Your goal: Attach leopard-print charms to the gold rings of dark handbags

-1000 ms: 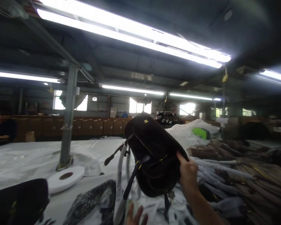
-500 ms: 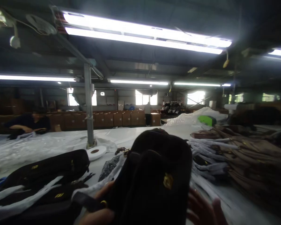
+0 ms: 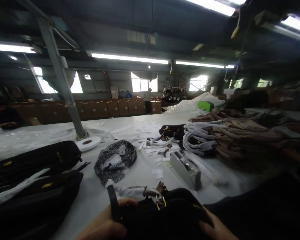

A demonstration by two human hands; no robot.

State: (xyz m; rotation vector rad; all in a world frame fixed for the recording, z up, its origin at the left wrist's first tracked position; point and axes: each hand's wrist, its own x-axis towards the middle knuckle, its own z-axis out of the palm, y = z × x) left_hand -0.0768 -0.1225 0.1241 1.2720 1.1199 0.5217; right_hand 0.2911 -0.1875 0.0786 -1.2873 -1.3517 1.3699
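The black backpack [image 3: 165,213] lies low at the near edge of the white table [image 3: 145,173], and you hold it from both sides. Your left hand [image 3: 107,225] is curled around its strap end, thumb on top; your right hand [image 3: 215,230] rests flat on its right side. Just beyond stand a grey tape dispenser [image 3: 186,170] and a speckled bag [image 3: 115,160]; more black backpacks [image 3: 35,173] are stacked to your left.

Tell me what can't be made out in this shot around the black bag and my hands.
Head view only:
- Black bag: lower part cut off by the bottom edge.
- Left hand and right hand: partly cut off; fingers behind the bag.
- Yellow logos on the stacked black bags: too small, dim.
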